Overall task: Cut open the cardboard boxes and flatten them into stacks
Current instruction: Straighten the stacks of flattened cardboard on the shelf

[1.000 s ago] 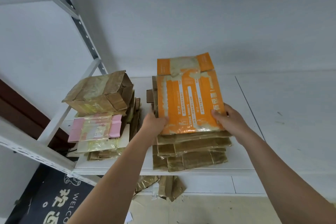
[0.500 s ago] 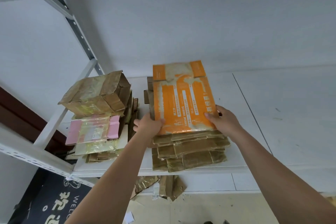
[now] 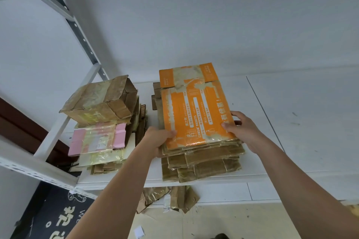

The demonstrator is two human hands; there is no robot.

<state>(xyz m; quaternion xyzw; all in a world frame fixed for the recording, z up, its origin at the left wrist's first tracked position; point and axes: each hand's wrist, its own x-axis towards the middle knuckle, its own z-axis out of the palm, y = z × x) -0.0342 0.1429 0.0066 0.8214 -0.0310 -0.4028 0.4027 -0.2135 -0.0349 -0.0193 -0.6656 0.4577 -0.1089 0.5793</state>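
A flattened orange box (image 3: pixel 196 106) with white print and peeling tape lies on top of a stack of flattened brown boxes (image 3: pixel 204 163) on a white shelf (image 3: pixel 291 132). My left hand (image 3: pixel 158 139) grips the orange box at its near left corner, thumb on top. My right hand (image 3: pixel 242 130) holds its near right edge, thumb on top and fingers round the side. A second stack (image 3: pixel 101 153) stands to the left, with a flat pink box (image 3: pixel 97 137) and an unflattened taped brown box (image 3: pixel 103 103) on top.
A white metal rack upright (image 3: pixel 81 33) and brace (image 3: pixel 64 120) frame the shelf's left side. Behind is a white wall. Cardboard scraps (image 3: pixel 169 198) lie on the floor under the shelf, next to a dark mat (image 3: pixel 52 215) with white lettering.
The orange box has come down flatter onto the brown stack and further back on it. Both hands stayed on its near corners.
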